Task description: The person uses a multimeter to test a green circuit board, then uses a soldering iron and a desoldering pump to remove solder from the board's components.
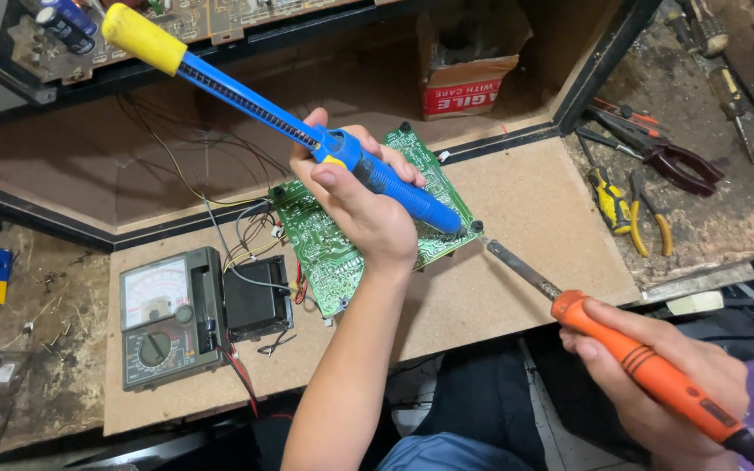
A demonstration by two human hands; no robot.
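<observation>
A: Board status?

B: Green rectangular printed circuit board [333, 240], solder side up, lies flat on the brown particleboard bench top [534, 209], near its middle. Black screw posts at the corners. Traces visible, too fine to read.

A: Hands?

B: Left hand [364, 205] over the board, fingers wrapped tight around a blue plastic desoldering pump with a yellow plunger cap [246, 100], thumb on its yellow button. Pump nozzle sits at the board's right edge. Right hand [656, 379], fingers curled shut around an orange-handled soldering iron [630, 353]. The iron's dark metal tip is just beside the board's right corner; contact can't be confirmed.

A: Hidden?

B: The hand and pump cover the board's centre. The iron's cord end is cut off at the frame's edge.

A: Surroundings?

B: Grey analogue multimeter [167, 314] to the left, a black box [255, 301] beside it, thin wires running to the board. Yellow-handled pliers [626, 209] well apart on the right.
</observation>
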